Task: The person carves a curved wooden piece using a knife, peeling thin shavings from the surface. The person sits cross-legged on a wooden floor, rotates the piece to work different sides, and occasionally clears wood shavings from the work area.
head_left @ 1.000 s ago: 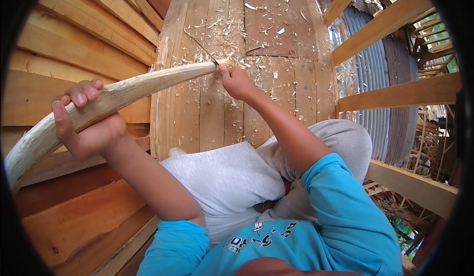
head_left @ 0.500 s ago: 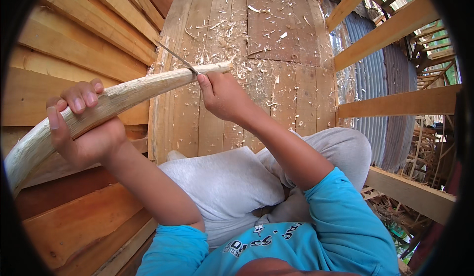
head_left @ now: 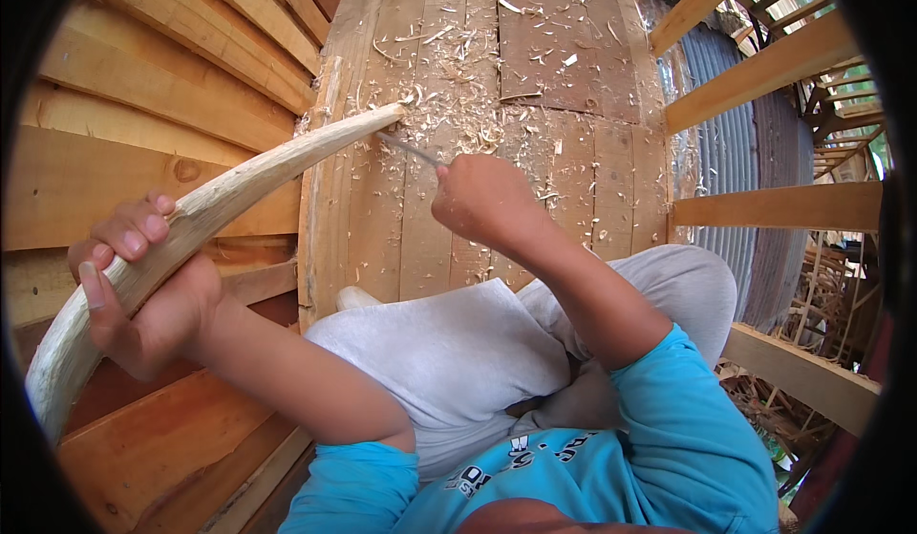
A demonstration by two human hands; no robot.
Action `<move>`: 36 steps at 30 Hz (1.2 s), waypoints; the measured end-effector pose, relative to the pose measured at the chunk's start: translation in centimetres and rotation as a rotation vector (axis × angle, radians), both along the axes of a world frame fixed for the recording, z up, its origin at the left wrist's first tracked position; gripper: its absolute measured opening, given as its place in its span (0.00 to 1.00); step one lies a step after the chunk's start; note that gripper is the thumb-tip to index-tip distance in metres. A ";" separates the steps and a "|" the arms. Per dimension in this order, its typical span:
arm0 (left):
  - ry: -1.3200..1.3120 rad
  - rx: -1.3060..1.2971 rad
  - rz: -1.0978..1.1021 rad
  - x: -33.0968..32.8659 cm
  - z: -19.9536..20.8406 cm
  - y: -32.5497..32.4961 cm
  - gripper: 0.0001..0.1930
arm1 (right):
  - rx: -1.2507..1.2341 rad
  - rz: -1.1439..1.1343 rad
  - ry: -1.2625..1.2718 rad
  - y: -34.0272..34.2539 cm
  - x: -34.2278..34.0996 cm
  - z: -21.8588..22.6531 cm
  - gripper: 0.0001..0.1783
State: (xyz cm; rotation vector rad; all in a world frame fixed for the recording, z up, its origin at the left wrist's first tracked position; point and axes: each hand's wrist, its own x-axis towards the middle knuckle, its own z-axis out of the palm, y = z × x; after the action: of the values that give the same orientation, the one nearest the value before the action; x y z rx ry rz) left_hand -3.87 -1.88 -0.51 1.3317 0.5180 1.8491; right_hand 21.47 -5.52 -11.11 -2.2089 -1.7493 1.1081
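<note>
A long, curved, pale piece of peeled wood [head_left: 263, 173] runs from the lower left up to a narrow tip over the floor. My left hand [head_left: 143, 290] grips it from below, with fingers wrapped over its upper side near the thick end. In my closed right hand [head_left: 489, 202] is a knife, its thin grey blade [head_left: 409, 148] pointing left toward the wood's tip. The blade sits just below the tip and appears apart from it. My fist hides the knife's handle.
Wood shavings [head_left: 478, 138] litter the plank floor [head_left: 411, 238] in front of my folded legs [head_left: 439, 343]. A wall of slanted boards [head_left: 105, 190] stands close on the left. On the right are wooden rails [head_left: 778, 206], with corrugated metal sheets [head_left: 731, 133] beyond them.
My right hand has moved right and slightly down, bringing the blade off the wood it lay across. The wood's tip has shifted left, with my left hand still gripping it.
</note>
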 end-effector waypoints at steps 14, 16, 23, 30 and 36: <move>0.168 0.103 -0.310 -0.5 2.5 -2.1 0.07 | 0.322 -0.285 -0.022 2.8 5.4 0.2 0.23; 0.163 0.091 -0.379 -0.2 3.1 -2.5 0.07 | 0.342 -0.287 0.031 2.8 5.4 -0.2 0.23; 0.121 0.031 -0.497 3.2 1.4 -0.4 0.08 | 0.256 -0.231 0.098 2.8 5.3 -0.7 0.27; 0.034 0.133 -0.264 4.1 0.3 0.2 0.12 | 0.071 -0.199 0.358 1.6 2.1 -2.7 0.31; 0.069 0.336 -0.119 6.4 0.3 0.2 0.19 | 0.139 -0.254 0.393 1.2 1.5 -7.2 0.32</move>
State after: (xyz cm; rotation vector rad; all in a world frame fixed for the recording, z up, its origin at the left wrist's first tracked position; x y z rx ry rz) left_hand 2.52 -1.73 -0.24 1.6134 0.1603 1.8512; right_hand 22.93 -4.28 -18.32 -1.9039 -1.3037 1.2152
